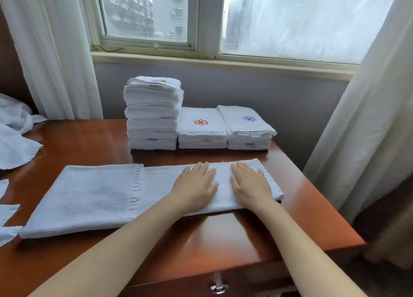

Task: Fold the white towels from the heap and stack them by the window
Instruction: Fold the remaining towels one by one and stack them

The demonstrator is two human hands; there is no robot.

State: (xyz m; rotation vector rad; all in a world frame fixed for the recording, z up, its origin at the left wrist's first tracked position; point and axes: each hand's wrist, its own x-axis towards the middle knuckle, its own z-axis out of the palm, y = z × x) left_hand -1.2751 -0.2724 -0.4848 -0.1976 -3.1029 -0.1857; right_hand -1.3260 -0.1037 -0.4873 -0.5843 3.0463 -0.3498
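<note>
Pressing down on the towel (89,196) with left hand (196,182) and right hand (250,185), side by side, palms flat. Fingers straight, slightly spread, gripping nothing. Under the fingers: the towel's right end, reaching just past the right little finger; the rest stretching well left of the left little finger across the desk (223,234). Beyond the fingertips, apart from them, under the window (145,13): tall stack (153,113), mid stack (201,127), right stack (245,127), touching in a row. Far left of the fingers: heap (13,138).
</note>
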